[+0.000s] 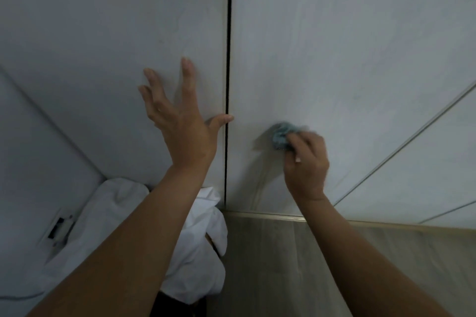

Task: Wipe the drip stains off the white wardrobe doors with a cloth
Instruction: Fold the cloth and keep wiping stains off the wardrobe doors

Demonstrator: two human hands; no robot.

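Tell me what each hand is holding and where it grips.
The right hand holds a bunched blue cloth, fingers closed over its near side. The left hand holds nothing; it is spread open on the left door.

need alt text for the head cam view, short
A right hand presses a bunched blue cloth against the right white wardrobe door, above faint drip streaks. The left hand braces open-fingered on the left door.

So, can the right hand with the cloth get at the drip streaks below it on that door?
Probably yes. The right hand presses the cloth on the right door, and the streaks run just beneath it with nothing in between. The left hand rests on the other door.
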